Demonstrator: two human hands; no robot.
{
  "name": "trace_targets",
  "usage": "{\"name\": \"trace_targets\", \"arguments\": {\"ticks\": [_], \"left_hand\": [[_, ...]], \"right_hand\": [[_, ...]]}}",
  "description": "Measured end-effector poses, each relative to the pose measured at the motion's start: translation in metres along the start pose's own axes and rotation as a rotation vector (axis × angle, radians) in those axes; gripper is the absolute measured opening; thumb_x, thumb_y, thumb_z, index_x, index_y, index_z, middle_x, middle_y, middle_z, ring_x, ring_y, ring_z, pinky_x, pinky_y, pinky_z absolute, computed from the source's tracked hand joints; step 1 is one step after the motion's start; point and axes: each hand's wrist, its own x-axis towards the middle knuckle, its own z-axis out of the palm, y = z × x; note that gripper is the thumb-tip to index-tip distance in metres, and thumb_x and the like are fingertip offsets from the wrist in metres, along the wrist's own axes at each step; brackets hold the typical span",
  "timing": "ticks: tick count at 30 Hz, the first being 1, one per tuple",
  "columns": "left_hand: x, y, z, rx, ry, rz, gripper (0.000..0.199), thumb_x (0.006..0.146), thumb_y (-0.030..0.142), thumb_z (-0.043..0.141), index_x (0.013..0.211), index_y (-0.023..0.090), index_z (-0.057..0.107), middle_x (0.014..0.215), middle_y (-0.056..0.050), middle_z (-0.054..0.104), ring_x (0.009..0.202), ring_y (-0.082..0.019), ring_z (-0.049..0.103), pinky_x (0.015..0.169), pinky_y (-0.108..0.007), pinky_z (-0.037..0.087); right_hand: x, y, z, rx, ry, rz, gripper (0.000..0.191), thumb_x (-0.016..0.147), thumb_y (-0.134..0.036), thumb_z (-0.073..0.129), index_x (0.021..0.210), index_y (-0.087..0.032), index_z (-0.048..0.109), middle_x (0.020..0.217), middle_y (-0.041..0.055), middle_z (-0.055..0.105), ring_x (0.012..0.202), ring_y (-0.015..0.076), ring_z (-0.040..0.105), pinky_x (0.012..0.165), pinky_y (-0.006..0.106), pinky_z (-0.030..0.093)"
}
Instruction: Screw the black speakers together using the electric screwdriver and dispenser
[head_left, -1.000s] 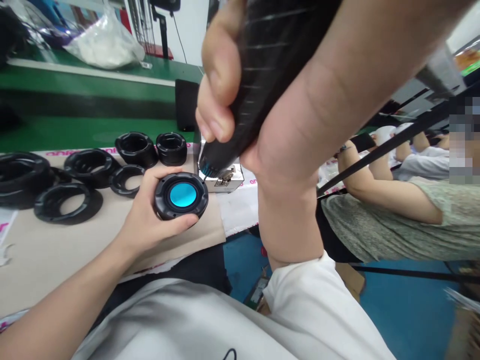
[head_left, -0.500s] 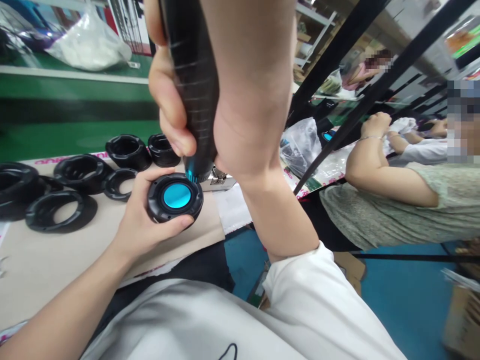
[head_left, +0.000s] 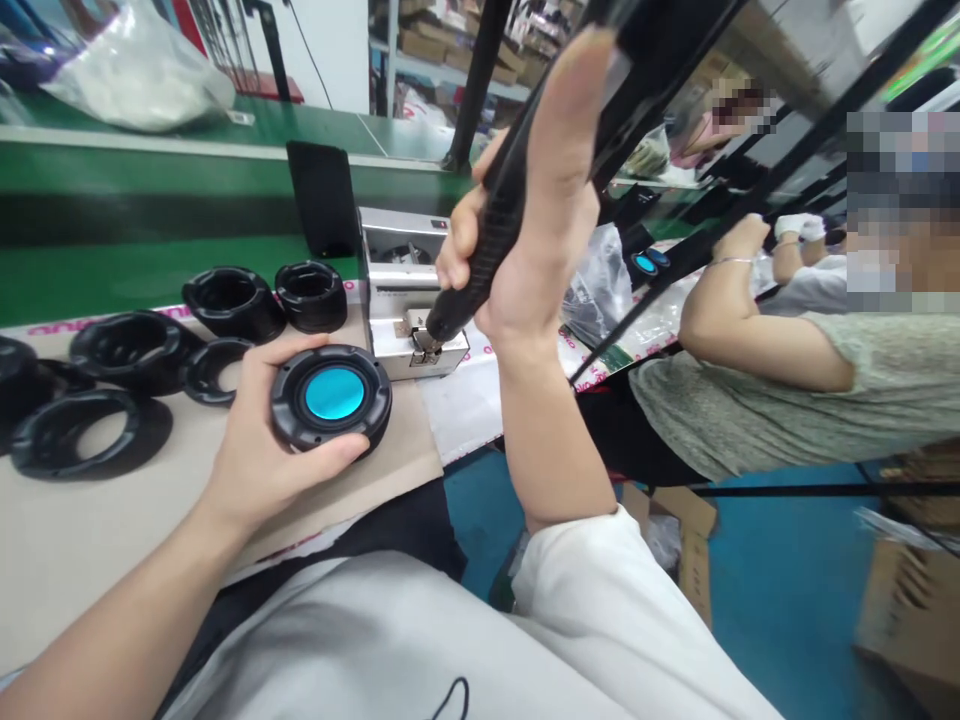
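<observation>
My left hand (head_left: pixel 262 440) is wrapped round a black round speaker (head_left: pixel 367 400) with a shiny blue disc in its middle. The speaker rests on the beige work surface, blue side up. In my right hand (head_left: pixel 536 220) is a black electric screwdriver (head_left: pixel 491 240), held tilted, its tip pointing down. That tip meets the front outlet of a silver screw feeder (head_left: pixel 409 300), just right of the speaker. Whether a screw sits on the bit is too small to see.
Several black ring-shaped housings (head_left: pixel 135 350) stand left of my left hand. A black panel (head_left: pixel 322 200) leans behind the screw feeder. A white plastic bag (head_left: pixel 142 75) lies on the green shelf. At the right sits a co-worker in a green top (head_left: pixel 750 400); cardboard boxes (head_left: pixel 911 610) are on the floor.
My right hand has moved the electric screwdriver away from the speaker's rim, rightward to the screw feeder, and tilted it. My left hand still holds the speaker.
</observation>
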Motion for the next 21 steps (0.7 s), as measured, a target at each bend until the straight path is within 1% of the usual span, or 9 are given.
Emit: {"name": "trace_targets", "arguments": {"ticks": [1,3,6,9,12,14,17,19,21], "left_hand": [[0.000,-0.001,0.000,0.004,0.002,-0.007,0.083,0.070,0.048,0.095,0.144,0.028,0.063,0.138,-0.010,0.073,0.125,-0.036,0.074,0.106,-0.051,0.059],[-0.001,-0.002,-0.001,0.017,0.007,-0.009,0.084,0.069,0.048,0.095,0.144,0.029,0.063,0.139,-0.011,0.073,0.127,-0.038,0.073,0.108,-0.055,0.058],[-0.001,-0.001,-0.001,0.032,-0.002,-0.007,0.085,0.068,0.049,0.095,0.144,0.029,0.062,0.140,-0.012,0.072,0.130,-0.040,0.070,0.112,-0.060,0.054],[-0.001,0.001,-0.002,0.049,0.000,-0.012,0.083,0.068,0.050,0.094,0.142,0.028,0.062,0.140,-0.011,0.072,0.131,-0.040,0.069,0.115,-0.061,0.053],[0.000,0.005,-0.001,0.034,-0.014,-0.046,0.083,0.069,0.049,0.095,0.141,0.027,0.060,0.139,-0.011,0.072,0.129,-0.038,0.070,0.113,-0.057,0.055],[0.000,0.006,-0.001,0.016,-0.024,-0.062,0.084,0.068,0.049,0.096,0.141,0.026,0.060,0.139,-0.012,0.071,0.128,-0.038,0.071,0.112,-0.056,0.057],[0.000,0.007,-0.001,0.007,-0.018,-0.070,0.085,0.068,0.050,0.096,0.140,0.025,0.059,0.139,-0.012,0.070,0.128,-0.039,0.071,0.112,-0.057,0.056],[0.000,0.007,-0.001,0.006,-0.019,-0.083,0.084,0.068,0.049,0.095,0.140,0.025,0.059,0.139,-0.012,0.070,0.128,-0.039,0.071,0.112,-0.056,0.056],[0.001,0.007,0.000,0.005,-0.023,-0.092,0.084,0.068,0.049,0.095,0.140,0.025,0.058,0.138,-0.012,0.071,0.127,-0.038,0.072,0.111,-0.055,0.057]], "right_hand": [[0.002,0.012,-0.004,0.023,0.047,-0.034,0.054,0.086,-0.077,0.077,0.087,-0.029,0.054,0.060,-0.0061,0.050,0.048,0.0128,0.050,0.050,0.034,0.038],[0.007,0.033,-0.004,0.038,0.120,-0.087,0.064,0.082,-0.088,0.074,0.087,-0.029,0.053,0.056,-0.0060,0.048,0.045,0.0123,0.047,0.049,0.034,0.034],[0.011,0.052,0.002,0.004,0.098,-0.068,0.074,0.080,-0.101,0.060,0.090,-0.028,0.053,0.054,-0.0068,0.047,0.043,0.0102,0.042,0.049,0.033,0.030],[0.006,0.052,0.003,0.033,0.063,-0.023,0.075,0.079,-0.101,0.062,0.087,-0.028,0.052,0.054,-0.0075,0.048,0.041,0.0105,0.041,0.044,0.032,0.027],[-0.002,0.044,-0.002,0.074,0.046,0.032,0.073,0.081,-0.099,0.062,0.086,-0.028,0.053,0.059,-0.0060,0.052,0.045,0.0122,0.045,0.045,0.032,0.030],[-0.003,0.041,-0.005,0.088,0.081,0.010,0.073,0.078,-0.100,0.064,0.087,-0.028,0.054,0.058,-0.0059,0.051,0.044,0.0124,0.044,0.048,0.033,0.028],[0.003,0.043,-0.005,0.093,0.156,-0.102,0.069,0.080,-0.095,0.070,0.090,-0.028,0.053,0.056,-0.0065,0.046,0.046,0.0110,0.039,0.055,0.035,0.026],[0.009,0.049,-0.004,0.084,0.120,-0.129,0.070,0.079,-0.093,0.075,0.092,-0.027,0.054,0.057,-0.0071,0.043,0.053,0.0098,0.040,0.060,0.034,0.028],[0.015,0.057,-0.004,0.083,0.068,-0.129,0.076,0.073,-0.097,0.077,0.089,-0.026,0.052,0.057,-0.0080,0.040,0.057,0.0083,0.040,0.062,0.033,0.030]]}}
